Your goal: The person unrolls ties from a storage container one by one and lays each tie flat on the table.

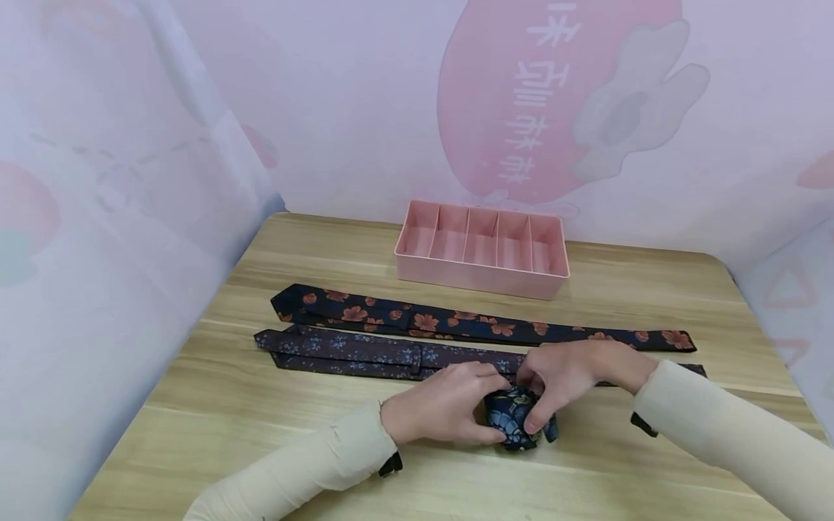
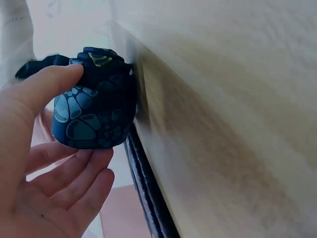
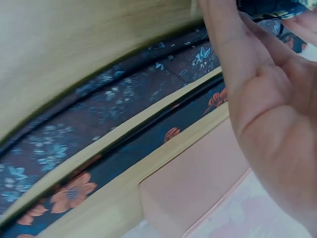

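A dark necktie with blue flowers, rolled into a bundle [image 1: 510, 420], sits on the table near the front, a short end sticking out at its right. From the left, my left hand [image 1: 449, 405] grips the roll between thumb and fingers; the left wrist view shows the rolled tie [image 2: 94, 106] with the thumb on its near side. My right hand [image 1: 565, 376] holds the roll from the right, its thumb across the front. Behind the hands lies a purple-brown tie with small blue flowers [image 1: 352, 354], folded lengthwise and partly covered by the right hand.
Farther back, a navy tie with orange flowers [image 1: 426, 322] lies stretched across the wooden table [image 1: 215, 427]. A pink box [image 1: 482, 278] with several compartments stands near the back edge. Printed cloth [image 1: 339, 108] hangs behind and at both sides.
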